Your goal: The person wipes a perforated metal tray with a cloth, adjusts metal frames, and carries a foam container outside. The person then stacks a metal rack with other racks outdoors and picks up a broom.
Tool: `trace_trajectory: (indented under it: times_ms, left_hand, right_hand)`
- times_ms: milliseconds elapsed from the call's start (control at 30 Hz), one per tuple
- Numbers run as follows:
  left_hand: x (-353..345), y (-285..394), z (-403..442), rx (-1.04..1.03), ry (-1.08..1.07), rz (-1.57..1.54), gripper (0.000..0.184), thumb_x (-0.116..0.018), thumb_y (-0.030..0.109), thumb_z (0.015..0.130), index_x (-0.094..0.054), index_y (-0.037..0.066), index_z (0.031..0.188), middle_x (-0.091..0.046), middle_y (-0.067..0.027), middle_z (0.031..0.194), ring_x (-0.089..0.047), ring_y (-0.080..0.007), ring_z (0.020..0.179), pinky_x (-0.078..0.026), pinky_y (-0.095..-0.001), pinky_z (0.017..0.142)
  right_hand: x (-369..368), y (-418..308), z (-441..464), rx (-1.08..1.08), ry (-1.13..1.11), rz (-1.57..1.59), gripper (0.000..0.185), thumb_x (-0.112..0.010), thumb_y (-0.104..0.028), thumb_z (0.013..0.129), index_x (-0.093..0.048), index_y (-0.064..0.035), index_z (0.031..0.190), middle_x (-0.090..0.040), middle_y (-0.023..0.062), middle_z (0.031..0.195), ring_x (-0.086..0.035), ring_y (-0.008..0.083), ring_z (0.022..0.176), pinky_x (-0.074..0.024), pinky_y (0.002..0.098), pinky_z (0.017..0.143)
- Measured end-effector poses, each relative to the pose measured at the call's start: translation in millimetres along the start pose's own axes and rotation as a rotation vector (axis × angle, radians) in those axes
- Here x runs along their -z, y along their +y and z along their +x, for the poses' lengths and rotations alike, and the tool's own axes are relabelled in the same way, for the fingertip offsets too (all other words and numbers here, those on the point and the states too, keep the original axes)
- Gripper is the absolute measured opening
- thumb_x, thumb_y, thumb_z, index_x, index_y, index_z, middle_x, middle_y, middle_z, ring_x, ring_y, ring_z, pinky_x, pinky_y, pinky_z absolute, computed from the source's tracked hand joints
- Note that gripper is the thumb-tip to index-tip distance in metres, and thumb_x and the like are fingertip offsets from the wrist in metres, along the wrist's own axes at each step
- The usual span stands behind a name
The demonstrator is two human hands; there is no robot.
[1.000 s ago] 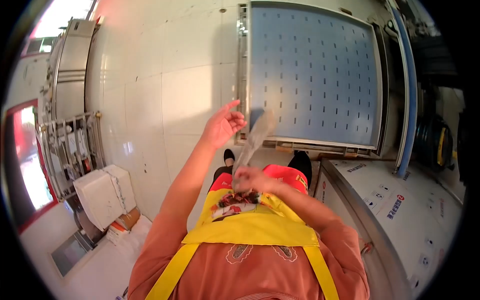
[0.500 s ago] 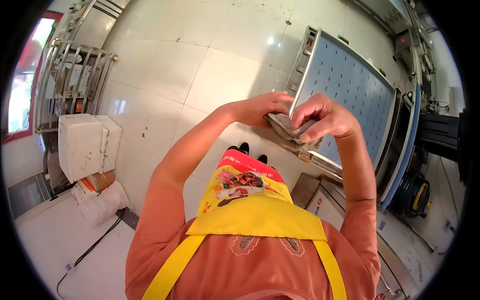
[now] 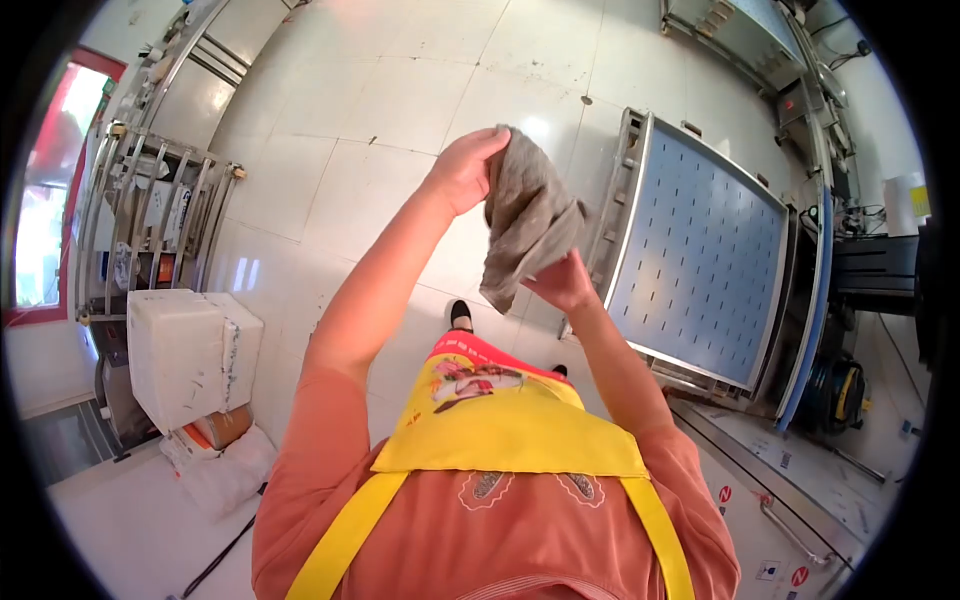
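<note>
A grey-brown cloth (image 3: 530,210) hangs loosely folded between my two hands, out over the tiled floor. My left hand (image 3: 467,170) pinches its upper left edge, thumb on top near the corner. At the lower right of the cloth is my right hand (image 3: 563,283); its fingers are mostly hidden behind the fabric, and it appears to grip the cloth from beneath. To the right of the cloth stands a metal-framed unit with a blue slotted top (image 3: 700,250). I wear a yellow apron (image 3: 510,430) with a red printed lower edge.
A white foam box (image 3: 185,355) stands at the left beside a metal rack (image 3: 160,215). Below it lies a white plastic bag (image 3: 225,470). A steel-edged cabinet (image 3: 760,500) is close by my right side. A coiled black hose or cable (image 3: 838,395) sits at far right.
Both hands have moved left with the cloth, away from the blue slotted top. The bunched cloth is now opened out and hanging. My view has turned, with the feet now apart.
</note>
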State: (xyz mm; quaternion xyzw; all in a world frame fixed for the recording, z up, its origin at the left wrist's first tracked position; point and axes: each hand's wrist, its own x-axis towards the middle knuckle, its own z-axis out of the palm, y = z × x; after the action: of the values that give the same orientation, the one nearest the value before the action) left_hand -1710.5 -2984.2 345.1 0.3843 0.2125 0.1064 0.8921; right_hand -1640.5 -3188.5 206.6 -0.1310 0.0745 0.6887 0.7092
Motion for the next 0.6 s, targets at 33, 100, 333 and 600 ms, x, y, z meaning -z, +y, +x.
trace_trajectory:
  times_ms: [33,100,333,600]
  left_hand:
    - [10.7,17.1,1.7,-0.006,-0.078,-0.039,0.024,-0.052,0.016,0.081,-0.049,0.0,0.099,-0.055,-0.0053,0.089,-0.053,-0.0147,0.084,-0.043,-0.0292,0.076]
    - [29.3,47.6,3.9,-0.037,-0.106,0.044,0.032,-0.052,0.009,0.079,-0.043,0.001,0.109,-0.052,-0.0061,0.099,-0.051,-0.0156,0.091,-0.042,-0.0298,0.08]
    - [94.8,118.9,58.6,-0.147,0.001,0.043,0.061,-0.058,0.002,0.072,-0.028,0.006,0.126,-0.045,-0.0072,0.111,-0.044,-0.0183,0.102,-0.036,-0.0313,0.088]
    - [184.3,202.2,186.3,-0.316,0.277,0.14,0.028,-0.052,0.009,0.08,-0.046,0.0,0.106,-0.054,-0.0081,0.094,-0.053,-0.0159,0.085,-0.043,-0.0286,0.075]
  right_hand:
    - [-3.9,3.3,16.2,-0.04,-0.157,0.084,0.083,-0.032,-0.07,0.07,-0.034,-0.0058,0.123,-0.04,0.0087,0.123,-0.039,0.0247,0.111,-0.027,0.0442,0.093]
    - [-16.8,-4.0,52.2,0.039,-0.305,0.049,0.083,-0.03,-0.071,0.07,-0.036,-0.0055,0.121,-0.042,0.0087,0.121,-0.041,0.0249,0.109,-0.0296,0.0438,0.092]
    - [-106.8,-36.4,155.7,0.248,0.264,-0.515,0.032,-0.045,-0.024,0.086,-0.047,-0.0006,0.107,-0.054,0.009,0.102,-0.052,0.0202,0.094,-0.0403,0.0335,0.084]
    - [-146.4,-198.5,280.2,0.547,0.345,-0.637,0.021,-0.053,-0.014,0.081,-0.05,0.0005,0.096,-0.056,0.0063,0.087,-0.054,0.0144,0.076,-0.0434,0.0259,0.067]
